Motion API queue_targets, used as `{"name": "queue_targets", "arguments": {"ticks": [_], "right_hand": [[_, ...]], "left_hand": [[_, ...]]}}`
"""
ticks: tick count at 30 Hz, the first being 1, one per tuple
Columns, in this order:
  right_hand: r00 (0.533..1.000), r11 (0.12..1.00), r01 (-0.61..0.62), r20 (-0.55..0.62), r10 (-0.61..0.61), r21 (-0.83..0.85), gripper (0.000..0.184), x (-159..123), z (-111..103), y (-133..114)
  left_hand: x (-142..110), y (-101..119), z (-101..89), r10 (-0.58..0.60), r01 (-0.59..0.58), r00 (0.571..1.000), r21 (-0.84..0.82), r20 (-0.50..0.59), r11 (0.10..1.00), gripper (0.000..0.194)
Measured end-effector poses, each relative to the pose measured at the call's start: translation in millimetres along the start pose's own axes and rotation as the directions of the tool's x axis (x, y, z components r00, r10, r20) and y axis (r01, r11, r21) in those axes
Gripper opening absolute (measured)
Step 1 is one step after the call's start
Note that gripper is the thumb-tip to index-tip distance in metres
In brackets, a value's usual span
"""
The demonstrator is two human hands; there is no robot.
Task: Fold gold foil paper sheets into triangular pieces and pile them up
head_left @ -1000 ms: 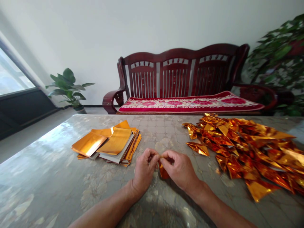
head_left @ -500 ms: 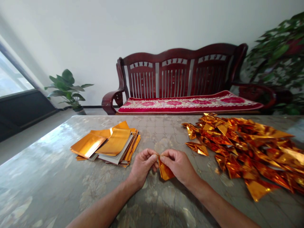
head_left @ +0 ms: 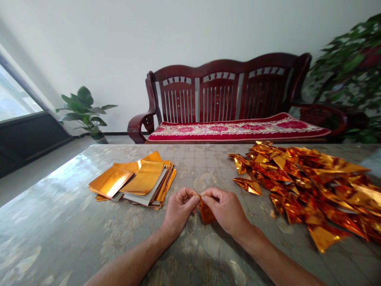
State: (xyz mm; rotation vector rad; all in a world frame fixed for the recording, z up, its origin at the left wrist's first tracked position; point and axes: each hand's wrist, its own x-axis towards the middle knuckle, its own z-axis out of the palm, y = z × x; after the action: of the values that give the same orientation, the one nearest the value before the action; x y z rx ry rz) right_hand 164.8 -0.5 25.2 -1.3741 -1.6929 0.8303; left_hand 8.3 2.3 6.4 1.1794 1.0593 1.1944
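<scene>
Both hands meet over the middle of the table (head_left: 125, 242), pinching one small piece of gold foil paper (head_left: 207, 213). My left hand (head_left: 181, 206) is closed, thumb and forefinger on the paper's upper left corner. My right hand (head_left: 222, 206) is closed on its upper right edge and hides part of it. The paper is folded and hangs below the fingertips; its exact shape is partly hidden. Left of my hands lies a stack of flat gold foil sheets (head_left: 145, 177). To the right spreads a heap of folded gold foil pieces (head_left: 297, 178).
One folded foil piece (head_left: 247, 185) lies at the near left edge of the heap. Beyond the table stands a dark red wooden bench (head_left: 218, 93) with a red floral cover (head_left: 238, 128). Potted plants (head_left: 85, 109) stand at the left and right.
The fingertips have drawn closer together at the top of the foil paper. The paper has turned and now looks darker and narrower. Stack and heap are unchanged.
</scene>
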Motion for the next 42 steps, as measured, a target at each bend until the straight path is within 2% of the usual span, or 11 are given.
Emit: {"name": "queue_targets", "arguments": {"ticks": [6,10,12,16,18,21,25,29,35,42], "right_hand": [[0.998,0.999,0.034,0.042,-0.036,0.038,0.023,0.3,-1.2,-1.8],[0.999,1.0,0.023,0.03,-0.023,-0.018,0.019,-0.4,-1.0,-3.9],[0.999,0.997,0.028,0.021,-0.027,-0.077,0.017,-1.0,-0.7,-4.1],[0.993,0.97,0.117,0.005,-0.118,-0.212,0.017,-1.4,-1.7,-3.1],[0.993,0.968,0.114,0.029,-0.111,-0.222,0.018,-0.2,-3.9,-2.0],[0.995,0.994,0.065,0.077,-0.058,-0.084,0.026,5.0,-9.9,-0.3],[0.995,0.979,-0.027,0.096,0.008,0.2,0.036,14.2,-17.5,2.8],[0.992,0.955,-0.109,0.094,0.087,0.276,0.042,17.4,-14.7,6.7],[0.998,0.966,-0.066,-0.003,0.069,0.251,0.023,16.3,-7.3,10.9],[0.995,0.966,-0.078,-0.043,0.092,0.245,0.021,18.6,-8.1,18.0]], "left_hand": [[0.5,1.9,0.1,0.096,-0.081,0.992,0.156,-0.087,0.984,0.022],[0.6,-2.3,-0.9,0.164,-0.132,0.98,0.245,-0.116,0.96,0.015],[-0.1,-3.8,-0.2,0.141,-0.119,0.986,0.217,-0.089,0.969,0.016],[-1.2,-3.9,1.3,0.03,-0.033,0.999,0.085,0.029,0.996,0.025],[-0.9,-2.7,1.0,0.013,-0.017,0.998,0.078,0.055,0.997,0.028],[1.4,0.8,-0.8,0.045,-0.043,0.999,0.116,-0.009,0.992,0.027],[6.4,6.4,-4.8,0.141,-0.116,0.97,0.134,-0.198,0.984,0.026],[9.1,7.4,-8.4,0.159,-0.145,0.947,0.073,-0.279,0.987,0.026],[7.9,3.8,-9.8,0.184,-0.185,0.949,0.019,-0.256,0.983,0.027],[11.4,1.4,-16.2,0.156,-0.168,0.971,-0.055,-0.181,0.984,0.03]]}}
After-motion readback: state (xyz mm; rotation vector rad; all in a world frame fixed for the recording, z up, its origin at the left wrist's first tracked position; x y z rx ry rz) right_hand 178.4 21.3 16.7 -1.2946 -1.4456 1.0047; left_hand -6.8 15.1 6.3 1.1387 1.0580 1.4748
